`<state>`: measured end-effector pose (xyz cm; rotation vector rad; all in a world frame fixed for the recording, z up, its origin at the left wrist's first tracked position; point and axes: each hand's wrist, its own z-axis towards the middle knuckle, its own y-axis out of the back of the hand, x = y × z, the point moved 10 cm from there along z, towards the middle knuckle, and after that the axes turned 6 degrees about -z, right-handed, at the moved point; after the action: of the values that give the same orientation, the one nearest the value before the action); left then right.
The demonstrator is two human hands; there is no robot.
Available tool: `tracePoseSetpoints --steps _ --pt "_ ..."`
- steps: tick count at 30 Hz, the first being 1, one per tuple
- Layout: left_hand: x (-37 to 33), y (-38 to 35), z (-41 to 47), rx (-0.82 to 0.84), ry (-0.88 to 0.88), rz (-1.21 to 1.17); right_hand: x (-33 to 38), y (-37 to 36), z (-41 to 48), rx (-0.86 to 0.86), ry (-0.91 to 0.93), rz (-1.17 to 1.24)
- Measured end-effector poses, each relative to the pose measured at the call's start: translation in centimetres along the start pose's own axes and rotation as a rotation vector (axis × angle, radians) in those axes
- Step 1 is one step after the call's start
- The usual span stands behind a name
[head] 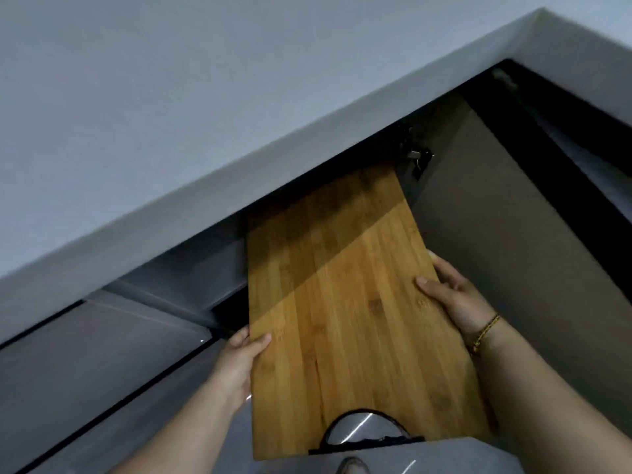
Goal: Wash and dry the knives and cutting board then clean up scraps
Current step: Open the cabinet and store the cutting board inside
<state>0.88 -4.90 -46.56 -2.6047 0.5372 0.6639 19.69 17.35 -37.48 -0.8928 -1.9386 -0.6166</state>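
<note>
The long tan bamboo cutting board (342,319), far end inside a dark cabinet opening (372,150), looks stiff, weighty and slick, best held where my left grip (239,360) and right grip (455,295) clasp its long edges.

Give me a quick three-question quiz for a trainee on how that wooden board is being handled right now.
1. True or false: the left hand and right hand each grip a long edge of the rectangular bamboo cutting board.
2. Where does the board's far end point?
A. into the dark opening beside the pale grey ledge
B. into a sink full of water
C. onto a wire dish rack
3. Fill in: the woven bracelet sits on the ___ wrist.

Key: 1 true; 2 A; 3 right.
</note>
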Motion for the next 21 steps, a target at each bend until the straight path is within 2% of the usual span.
tracePoseSetpoints --steps 8,16,21 --pt "-0.3 -0.4 2.3 0.001 -0.002 -0.066 -0.3 0.4 4.6 0.039 0.008 -0.108" --pt "-1.7 0.6 3.8 0.011 -0.089 -0.075 -2.0 -0.1 8.3 0.002 -0.059 -0.134" --pt "0.8 2.0 3.4 -0.025 0.035 -0.011 -1.9 -0.7 10.2 -0.038 -0.109 -0.182"
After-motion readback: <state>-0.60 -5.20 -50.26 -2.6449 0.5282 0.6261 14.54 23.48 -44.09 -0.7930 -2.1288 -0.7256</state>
